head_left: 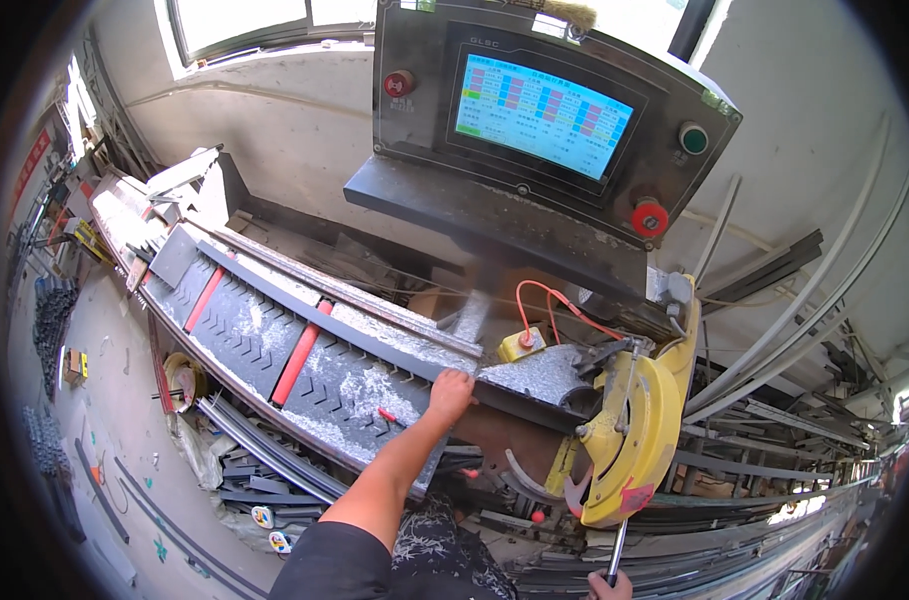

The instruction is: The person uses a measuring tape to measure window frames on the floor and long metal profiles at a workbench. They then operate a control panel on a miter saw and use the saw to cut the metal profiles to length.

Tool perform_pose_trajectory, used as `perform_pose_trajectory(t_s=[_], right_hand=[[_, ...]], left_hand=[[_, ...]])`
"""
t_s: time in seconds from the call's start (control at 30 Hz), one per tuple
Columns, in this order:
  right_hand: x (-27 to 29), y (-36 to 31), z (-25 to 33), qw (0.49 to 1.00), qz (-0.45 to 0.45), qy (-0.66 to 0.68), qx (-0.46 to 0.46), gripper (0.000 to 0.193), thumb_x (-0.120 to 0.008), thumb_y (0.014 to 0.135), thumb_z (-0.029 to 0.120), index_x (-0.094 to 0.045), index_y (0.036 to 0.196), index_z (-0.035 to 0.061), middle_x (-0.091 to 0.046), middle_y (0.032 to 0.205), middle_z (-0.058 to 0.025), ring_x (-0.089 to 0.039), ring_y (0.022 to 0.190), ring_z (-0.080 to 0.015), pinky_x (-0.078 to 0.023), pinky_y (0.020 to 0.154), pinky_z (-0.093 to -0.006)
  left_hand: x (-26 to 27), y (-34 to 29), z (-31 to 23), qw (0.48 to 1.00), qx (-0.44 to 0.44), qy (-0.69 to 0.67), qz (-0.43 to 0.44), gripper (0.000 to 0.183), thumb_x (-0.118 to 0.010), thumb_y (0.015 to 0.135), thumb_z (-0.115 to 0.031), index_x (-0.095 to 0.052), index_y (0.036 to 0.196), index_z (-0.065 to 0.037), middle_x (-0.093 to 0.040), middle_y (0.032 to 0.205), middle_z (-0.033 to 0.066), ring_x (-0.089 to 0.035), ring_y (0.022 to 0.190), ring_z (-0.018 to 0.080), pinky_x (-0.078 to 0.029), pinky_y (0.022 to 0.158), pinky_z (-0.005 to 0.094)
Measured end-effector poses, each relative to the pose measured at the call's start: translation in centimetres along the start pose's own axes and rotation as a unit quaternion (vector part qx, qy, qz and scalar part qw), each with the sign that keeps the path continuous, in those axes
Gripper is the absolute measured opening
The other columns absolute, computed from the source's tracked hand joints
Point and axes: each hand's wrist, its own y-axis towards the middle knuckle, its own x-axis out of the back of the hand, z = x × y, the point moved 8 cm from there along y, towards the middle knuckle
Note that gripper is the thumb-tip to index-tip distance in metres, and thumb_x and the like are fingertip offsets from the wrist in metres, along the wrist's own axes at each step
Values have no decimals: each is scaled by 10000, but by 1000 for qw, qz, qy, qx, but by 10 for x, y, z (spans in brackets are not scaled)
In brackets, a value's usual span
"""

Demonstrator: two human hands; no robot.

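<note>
My left hand (454,391) is closed over a long dark grey profile (364,345), pressing it near the right end of the conveyor bed. That profile lies lengthwise along the bed and runs on toward the yellow cutting saw (639,440). At the lower edge, my right hand (610,586) is wrapped round the saw's handle (616,550), a metal rod with a dark grip; part of this hand is cut off by the frame. The roller bed (319,415) carries red bars and pale shavings. A yellow box (521,345) with an orange cable sits behind the profile.
Above the bed stands a control panel (544,110) with a lit screen, red knobs and a green button. Cut profiles (274,480) and two tape measures (263,517) lie below the bed. Long profiles (774,435) are stacked at right. Strips lie on the left floor (164,440).
</note>
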Motion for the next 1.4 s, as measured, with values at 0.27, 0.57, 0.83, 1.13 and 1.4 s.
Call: perform_pose_trajectory(t_s=[0.27,0.57,0.83,1.13,1.4], right_hand=[[1,0,4,1000,9,-4,23,220,-637,822,218,-517,916,59,-450,480,-4,-438,338,-107,-301,301,-223],[1,1,0,1000,-7,-5,2,191,-632,825,212,-526,893,69,-466,476,-9,-431,329,-105,-295,297,-229],[-2,12,-19,1000,-16,-6,13,218,-637,823,210,-502,895,55,-467,461,-29,-436,316,-125,-298,293,-244],[-2,39,-55,996,-39,-48,59,193,-615,831,187,-493,811,39,-494,454,-52,-477,332,-143,-342,313,-257],[-8,73,-91,997,-24,-47,58,211,-635,815,204,-505,799,39,-509,480,-38,-495,361,-125,-376,332,-253]], left_hand=[[5,-2,-3,999,-19,3,-34,360,-743,560,-298,-582,795,-77,-565,807,75,-542,855,244,-402,813,361],[1,-2,-3,1000,-4,3,-13,424,-736,573,-289,-599,895,-49,-577,866,85,-533,912,243,-388,871,360],[8,-3,-6,998,-26,1,-61,357,-744,553,-282,-590,800,-76,-567,806,74,-540,850,242,-403,814,353],[2,-2,-7,999,-4,40,19,408,-717,610,-359,-605,883,-76,-588,851,65,-548,894,232,-398,838,355],[0,-3,-10,999,-23,36,-7,402,-772,541,-314,-612,820,-74,-593,777,96,-571,796,277,-445,700,400]])
